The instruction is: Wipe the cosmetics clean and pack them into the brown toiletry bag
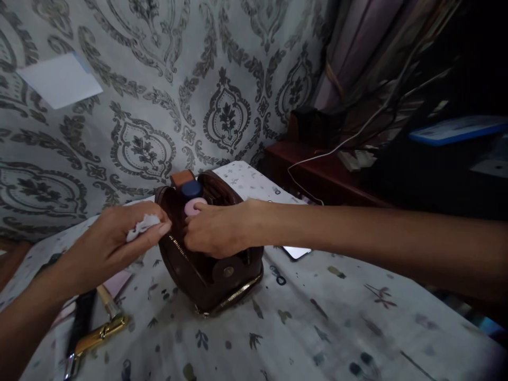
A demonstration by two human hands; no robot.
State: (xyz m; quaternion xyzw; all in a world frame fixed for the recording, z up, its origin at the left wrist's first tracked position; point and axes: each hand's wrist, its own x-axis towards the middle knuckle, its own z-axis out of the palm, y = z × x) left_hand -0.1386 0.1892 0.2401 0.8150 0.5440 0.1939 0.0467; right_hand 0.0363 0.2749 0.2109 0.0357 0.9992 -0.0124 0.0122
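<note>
A dark brown zip-up bag (186, 278) stands unzipped on the patterned cloth, its mouth facing up. My left hand (123, 233) is closed around a crumpled white tissue (143, 226), with its fingertips at the bag's left rim. Inside the opening, my right hand (216, 227) has its fingers curled, and one digit rests on a pink round-topped item (192, 207). The lower fingers are partly hidden by the bag. Just behind the pink top is a dark blue round lid (192, 189). A snap button (228, 272) shows on the near flap.
At the lower left lie a gold-coloured item (97, 336), a brush (109, 302) and a black strap-like object (82, 317). A phone (297, 252) with a lit screen lies under my right forearm. A white cable (337, 148) runs across the dark red furniture (309, 169).
</note>
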